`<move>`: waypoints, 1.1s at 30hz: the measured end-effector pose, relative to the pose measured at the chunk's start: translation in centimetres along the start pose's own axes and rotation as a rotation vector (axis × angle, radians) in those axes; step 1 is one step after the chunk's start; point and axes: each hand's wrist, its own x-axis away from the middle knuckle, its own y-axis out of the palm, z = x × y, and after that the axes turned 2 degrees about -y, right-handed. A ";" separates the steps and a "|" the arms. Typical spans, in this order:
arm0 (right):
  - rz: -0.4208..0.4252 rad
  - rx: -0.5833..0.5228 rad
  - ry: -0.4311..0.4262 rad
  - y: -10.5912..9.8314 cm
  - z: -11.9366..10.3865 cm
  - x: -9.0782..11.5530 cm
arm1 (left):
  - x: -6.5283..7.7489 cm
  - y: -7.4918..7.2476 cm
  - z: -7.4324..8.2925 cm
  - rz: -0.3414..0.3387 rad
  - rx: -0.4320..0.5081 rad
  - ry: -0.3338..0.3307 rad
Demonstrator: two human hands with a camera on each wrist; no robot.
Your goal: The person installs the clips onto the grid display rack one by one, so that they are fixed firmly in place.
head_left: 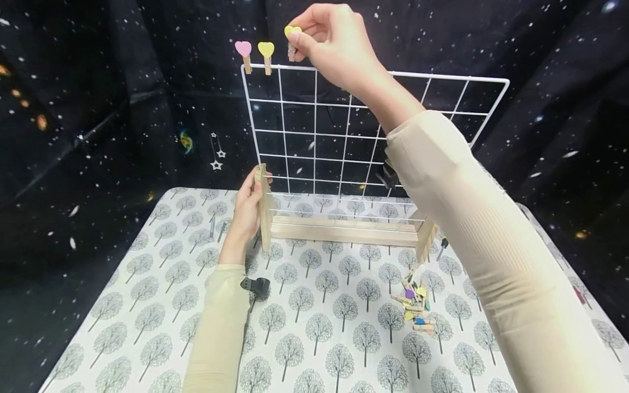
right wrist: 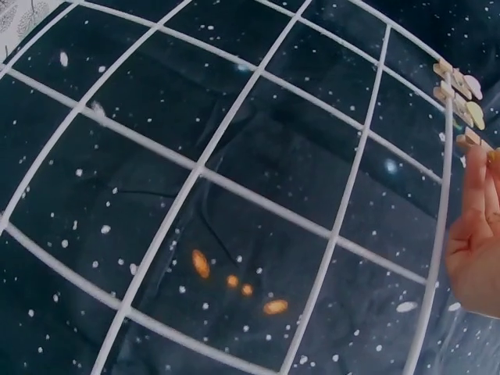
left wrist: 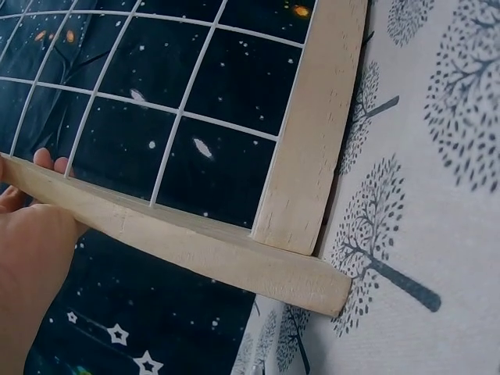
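Note:
In the head view my right hand [head_left: 339,46] pinches a small wooden clothespin [head_left: 292,50] topped with a yellow heart, just above the top wire of a white wire grid [head_left: 315,103]. Left of it, a pink-heart clothespin [head_left: 243,50] and a yellow-heart clothespin [head_left: 266,51] are clipped on that same wire. The right wrist view shows my right hand [right wrist: 476,234] beside the grid's edge, near the two clipped pins. My left hand [head_left: 248,204] grips the upright of the wooden stand [head_left: 266,215] that bears the grid; in the left wrist view its fingertips curl around the wood.
Several loose clothespins [head_left: 415,308] with colored tops lie in a pile on the tree-print tablecloth [head_left: 319,327], at the stand's front right. A dark starry cloth [head_left: 147,109] hangs behind. A black device [head_left: 257,286] sits on my left wrist.

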 end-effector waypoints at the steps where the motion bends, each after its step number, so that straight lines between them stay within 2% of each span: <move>1: -0.007 0.004 0.007 0.1 -0.1 -0.1 | 0.0 0.0 0.0 -0.005 -0.001 0.000; 6: -0.026 0.055 0.042 0.4 -0.2 -0.1 | -0.1 0.4 0.1 -0.031 -0.003 -0.016; 10: -0.053 0.157 0.088 0.6 -0.1 0.0 | -0.1 0.6 -0.1 -0.040 -0.010 -0.039; 13: -0.070 0.242 0.089 0.9 -0.2 0.0 | 0.0 0.5 -0.1 -0.040 -0.014 -0.042; 17: -0.061 0.284 0.078 1.4 -0.3 0.1 | 0.2 0.1 -0.2 -0.034 -0.027 -0.035; 22: -0.040 0.257 0.076 1.5 -0.1 0.3 | 0.3 -0.1 -0.3 -0.034 -0.032 -0.032; 29: -0.042 0.202 0.036 1.5 0.4 0.9 | 0.4 0.1 -0.5 -0.032 -0.056 -0.066; 33: -0.038 0.173 0.025 1.1 0.6 1.4 | 0.4 0.2 -0.6 -0.032 -0.050 -0.053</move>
